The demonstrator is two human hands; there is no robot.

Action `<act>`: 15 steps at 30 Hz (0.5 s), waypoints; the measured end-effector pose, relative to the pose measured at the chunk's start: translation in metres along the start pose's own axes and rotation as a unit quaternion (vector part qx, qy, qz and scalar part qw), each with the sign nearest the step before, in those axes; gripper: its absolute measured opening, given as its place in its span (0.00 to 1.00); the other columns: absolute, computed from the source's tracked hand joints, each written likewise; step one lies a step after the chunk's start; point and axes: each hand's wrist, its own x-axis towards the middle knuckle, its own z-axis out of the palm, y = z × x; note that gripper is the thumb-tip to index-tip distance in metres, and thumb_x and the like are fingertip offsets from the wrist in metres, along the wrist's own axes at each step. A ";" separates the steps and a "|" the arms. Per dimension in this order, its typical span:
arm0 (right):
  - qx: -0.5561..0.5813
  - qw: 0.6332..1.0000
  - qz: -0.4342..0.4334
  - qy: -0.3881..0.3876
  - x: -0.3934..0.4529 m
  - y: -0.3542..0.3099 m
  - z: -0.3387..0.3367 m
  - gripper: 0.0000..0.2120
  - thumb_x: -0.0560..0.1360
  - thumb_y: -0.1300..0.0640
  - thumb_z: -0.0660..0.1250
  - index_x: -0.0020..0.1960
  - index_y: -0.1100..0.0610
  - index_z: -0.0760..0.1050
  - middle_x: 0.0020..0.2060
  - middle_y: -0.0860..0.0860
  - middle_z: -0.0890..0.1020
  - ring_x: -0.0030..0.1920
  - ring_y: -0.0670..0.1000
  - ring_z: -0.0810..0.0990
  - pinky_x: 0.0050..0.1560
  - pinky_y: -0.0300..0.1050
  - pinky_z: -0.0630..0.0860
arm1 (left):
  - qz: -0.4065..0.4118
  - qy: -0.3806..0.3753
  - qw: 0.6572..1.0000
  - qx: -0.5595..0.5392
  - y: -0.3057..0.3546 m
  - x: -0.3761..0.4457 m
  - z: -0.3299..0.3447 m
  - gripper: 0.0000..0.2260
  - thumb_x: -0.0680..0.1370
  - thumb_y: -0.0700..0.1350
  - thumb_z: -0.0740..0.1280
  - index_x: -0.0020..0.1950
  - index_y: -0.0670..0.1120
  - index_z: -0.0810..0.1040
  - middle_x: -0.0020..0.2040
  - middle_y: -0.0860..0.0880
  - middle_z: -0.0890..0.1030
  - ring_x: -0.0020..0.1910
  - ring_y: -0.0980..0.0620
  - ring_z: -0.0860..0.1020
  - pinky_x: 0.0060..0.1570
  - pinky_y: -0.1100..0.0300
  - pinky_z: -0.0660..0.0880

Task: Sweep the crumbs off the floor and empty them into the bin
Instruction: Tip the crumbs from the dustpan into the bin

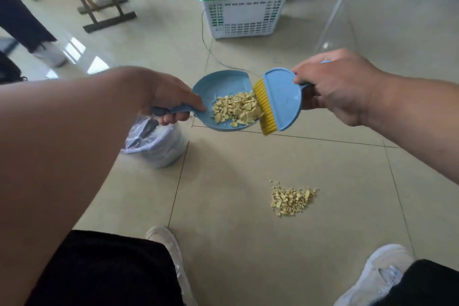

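My left hand (171, 97) grips the handle of a small blue dustpan (218, 84), held in the air above the tiled floor. A heap of yellow crumbs (236, 109) lies in the pan. My right hand (332, 84) holds a blue hand brush (280, 99) whose yellow bristles rest against the pan's open edge, touching the crumbs. A second pile of yellow crumbs (290, 199) lies on the floor below, to the right. A small bin (159, 146) lined with a clear bag stands under my left hand, partly hidden by it.
My two feet in pale shoes (166, 241) are at the bottom. White and green stacked baskets (243, 15) stand at the back with a cord on the floor. A folding stool (99, 2) and another person's leg (27, 22) are at the left.
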 end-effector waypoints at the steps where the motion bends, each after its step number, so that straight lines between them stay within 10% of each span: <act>1: 0.000 1.000 -0.009 -0.003 0.005 -0.012 0.014 0.09 0.74 0.66 0.66 0.52 0.70 0.79 0.38 0.59 0.78 0.32 0.54 0.79 0.34 0.43 0.80 | -0.002 0.013 1.000 -0.001 -0.005 -0.009 -0.013 0.13 0.84 0.48 0.67 0.44 0.42 0.77 0.26 0.46 0.73 0.21 0.51 0.66 0.23 0.63 0.65; 11: -0.032 0.994 -0.016 -0.100 0.068 -0.064 0.197 0.08 0.70 0.57 0.68 0.46 0.57 0.83 0.41 0.56 0.87 0.37 0.56 0.88 0.54 0.69 0.82 | -0.074 0.161 0.983 -0.048 -0.140 -0.044 -0.124 0.12 0.82 0.47 0.69 0.52 0.37 0.81 0.30 0.43 0.75 0.23 0.48 0.68 0.26 0.61 0.66; 15: -0.045 0.992 0.013 -0.120 0.090 -0.031 0.271 0.08 0.73 0.58 0.65 0.44 0.51 0.83 0.44 0.56 0.87 0.41 0.57 0.89 0.53 0.71 0.81 | -0.094 0.320 0.936 0.109 -0.192 -0.033 -0.118 0.10 0.80 0.46 0.66 0.49 0.41 0.82 0.34 0.45 0.79 0.27 0.47 0.73 0.29 0.59 0.71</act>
